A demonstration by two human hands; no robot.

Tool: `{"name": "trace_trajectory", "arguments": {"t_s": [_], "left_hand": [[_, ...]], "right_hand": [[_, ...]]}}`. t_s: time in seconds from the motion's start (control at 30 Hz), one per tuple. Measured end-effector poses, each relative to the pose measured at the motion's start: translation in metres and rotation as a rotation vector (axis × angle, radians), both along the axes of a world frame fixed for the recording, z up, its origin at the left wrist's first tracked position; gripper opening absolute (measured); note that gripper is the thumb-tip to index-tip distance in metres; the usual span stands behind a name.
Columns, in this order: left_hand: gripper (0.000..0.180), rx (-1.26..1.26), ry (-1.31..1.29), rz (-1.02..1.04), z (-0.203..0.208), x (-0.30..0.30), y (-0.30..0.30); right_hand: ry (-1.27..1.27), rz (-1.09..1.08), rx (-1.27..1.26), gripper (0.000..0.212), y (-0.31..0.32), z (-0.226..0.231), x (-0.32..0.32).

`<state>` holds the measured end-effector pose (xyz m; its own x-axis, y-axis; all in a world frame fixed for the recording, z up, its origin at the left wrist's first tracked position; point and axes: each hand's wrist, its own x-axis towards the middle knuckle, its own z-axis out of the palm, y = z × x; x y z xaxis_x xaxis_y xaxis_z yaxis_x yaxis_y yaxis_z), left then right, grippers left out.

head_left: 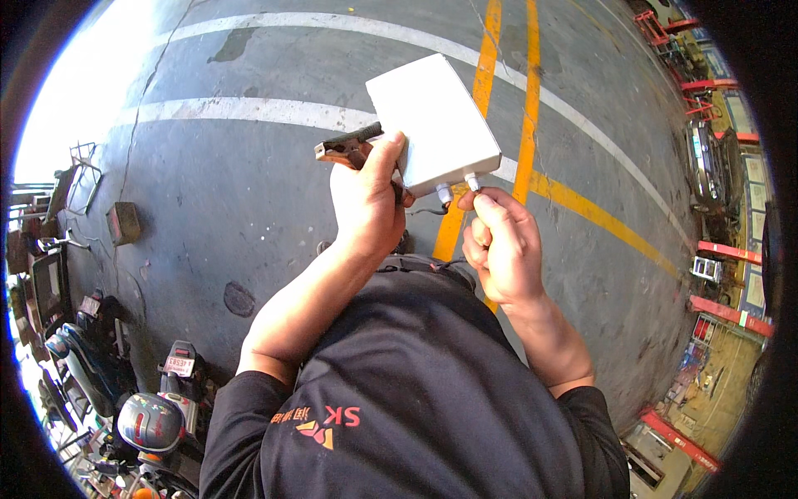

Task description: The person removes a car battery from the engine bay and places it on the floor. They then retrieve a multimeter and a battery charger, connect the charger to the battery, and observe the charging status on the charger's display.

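A white flat rectangular box is held up in front of me, tilted, with two cable glands on its near edge. My left hand grips its near left corner, thumb on top. In that same hand is a spring clamp with copper-coloured jaws and a dark handle. A dark cable runs from the left gland. My right hand is closed, thumb and forefinger pinched at the tip of the right white cable gland. Its other fingers are curled, and whether they hold anything is hidden.
Below is a grey floor with white and yellow painted lines. A small box-like block stands on it at the left. Parked scooters and a grey helmet are at the lower left. Red posts and equipment line the right side.
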<state>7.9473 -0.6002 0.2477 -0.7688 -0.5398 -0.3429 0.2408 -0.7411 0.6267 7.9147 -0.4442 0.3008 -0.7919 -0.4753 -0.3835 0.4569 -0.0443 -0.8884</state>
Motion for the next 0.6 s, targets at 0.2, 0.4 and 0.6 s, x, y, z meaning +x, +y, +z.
{"name": "trace_trajectory", "arguments": {"t_s": [0.2,0.4,0.6], "left_hand": [[0.019,-0.096,-0.078,0.126,0.004,-0.001,0.005],[0.02,-0.069,-0.109,0.027,-0.018,0.005,-0.004],[0.022,-0.036,-0.041,0.131,-0.018,-0.002,0.0]], "right_hand": [[0.121,-0.021,0.092,0.024,-0.002,-0.013,-0.002],[0.183,-0.026,0.117,0.023,-0.005,-0.021,0.001],[0.222,-0.015,0.154,0.023,-0.003,-0.024,0.002]]}}
